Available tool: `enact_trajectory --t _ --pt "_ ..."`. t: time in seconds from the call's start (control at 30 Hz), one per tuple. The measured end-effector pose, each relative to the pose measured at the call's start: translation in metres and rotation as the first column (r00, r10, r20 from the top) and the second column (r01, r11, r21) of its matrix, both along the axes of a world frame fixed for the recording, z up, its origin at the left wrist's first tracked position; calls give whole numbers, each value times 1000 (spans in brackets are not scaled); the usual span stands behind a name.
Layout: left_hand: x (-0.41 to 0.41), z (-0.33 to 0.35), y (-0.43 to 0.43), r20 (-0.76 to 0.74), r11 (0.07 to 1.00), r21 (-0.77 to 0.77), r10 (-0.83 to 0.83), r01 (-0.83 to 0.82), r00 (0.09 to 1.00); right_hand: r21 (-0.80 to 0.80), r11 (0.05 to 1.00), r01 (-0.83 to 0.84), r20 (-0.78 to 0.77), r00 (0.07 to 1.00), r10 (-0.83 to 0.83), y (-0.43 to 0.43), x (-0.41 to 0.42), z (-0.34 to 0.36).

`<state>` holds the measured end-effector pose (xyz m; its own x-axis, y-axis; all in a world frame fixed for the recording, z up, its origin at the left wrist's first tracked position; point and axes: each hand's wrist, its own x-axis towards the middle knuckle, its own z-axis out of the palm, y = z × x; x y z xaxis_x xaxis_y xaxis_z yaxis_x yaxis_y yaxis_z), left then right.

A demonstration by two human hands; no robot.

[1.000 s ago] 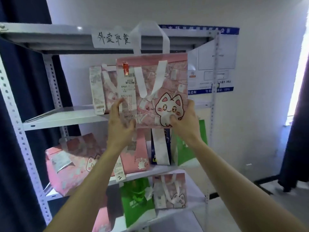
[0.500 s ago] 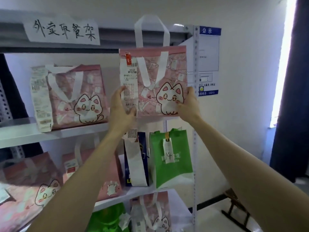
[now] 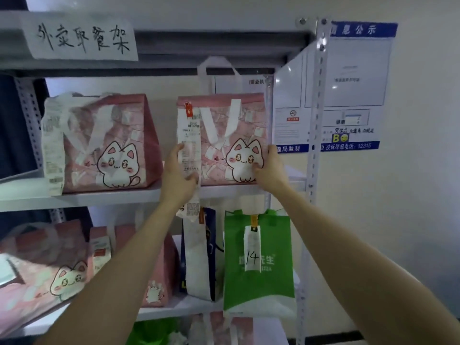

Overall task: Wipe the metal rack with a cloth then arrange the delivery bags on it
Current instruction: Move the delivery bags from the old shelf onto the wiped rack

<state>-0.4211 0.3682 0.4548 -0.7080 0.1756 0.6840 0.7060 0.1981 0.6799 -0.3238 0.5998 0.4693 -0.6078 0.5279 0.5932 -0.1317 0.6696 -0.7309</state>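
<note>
Placing step in hand: no cloth in view, and bags are going onto the metal rack (image 3: 316,120).

Location: pink cat bag (image 3: 224,135) is at the right end of the upper shelf (image 3: 99,197), close beside the right upright. There is a clear gap to a second cat bag (image 3: 104,143) standing further left. Its base looks down on the shelf near the front lip. Cannot tell whether its full weight is on the shelf yet.

Grip:
- left hand (image 3: 178,175) is clamped on the bag's lower left edge, thumb across the front over the long receipt (image 3: 189,135), fingers up along the side.
- right hand (image 3: 271,168) is clamped on the lower right corner, thumb on the cat print, fingers round behind.

Orientation: bag upright, mouth and handles up, cat face pointing out toward the viewer. The broad face lies parallel to the shelf front, so the base's long axis runs left-right along the shelf. The rear handle loop stands up; the front one is flopped down over the face.

Next move (judgement): slide the bag back until the base is fully carried, square it to the lip, then let go on both sides together. Risk: the receipt tail hangs below the shelf edge, over the dark blue bag (image 3: 214,235) beside the green bag (image 3: 258,290), and may snag.
</note>
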Motion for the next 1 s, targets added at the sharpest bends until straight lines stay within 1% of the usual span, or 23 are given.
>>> enact_trajectory --t 0.07,0.17,0.23,0.3,0.37,0.43,0.47,0.53,0.6,0.67,0.73,0.8,0.83,0.87,0.93,1.0 --pt "-4 -11 0 -6 1000 7 21 -20 1000 -1 999 -33 -7 999 33 6 -4 -12" --pt "-7 -14 -3 2 1000 15 9 -9 1000 -38 997 -71 -22 997 70 8 -1 -16" --pt "-7 -13 -8 -20 1000 13 15 -15 1000 -42 999 -33 -60 998 31 3 5 -16" --pt "-6 -14 -19 -51 999 48 6 -4 999 -6 996 84 -178 980 -84 -9 13 -12" --pt "-8 -15 -38 -91 995 99 33 -24 995 54 986 155 -330 935 -129 -32 19 -4" --pt "-11 -15 -63 -145 986 148 97 -75 985 132 981 143 -436 897 -72 -64 20 7" --pt "-12 -14 -77 -173 978 182 131 -99 976 169 980 101 -455 890 -13 -83 18 12" --pt "-18 -10 -108 -248 950 256 241 -176 938 227 973 -46 -422 896 141 -124 9 21" --pt "-29 -5 -143 -314 903 333 377 -271 872 278 941 -192 -320 905 280 -165 -6 24" --pt "-46 -1 -180 -306 853 389 477 -349 824 304 917 -257 -211 921 328 -198 -28 20" --pt "-68 2 -216 -228 824 376 525 -423 820 270 920 -282 -132 936 326 -224 -51 14" --pt "-93 6 -247 -97 859 255 480 -445 872 194 944 -266 -76 956 285 -239 -76 10" --pt "-104 9 -260 -33 899 165 416 -406 909 150 958 -246 -43 966 255 -244 -88 8" --pt "-115 11 -271 18 940 77 333 -334 943 99 968 -231 -5 973 232 -247 -99 6" --pt "-132 11 -288 44 982 -64 183 -180 982 16 979 -201 64 978 200 -255 -119 1" --pt "-144 7 -304 -7 985 -142 101 -101 995 22 989 -143 110 984 140 -270 -134 -5"
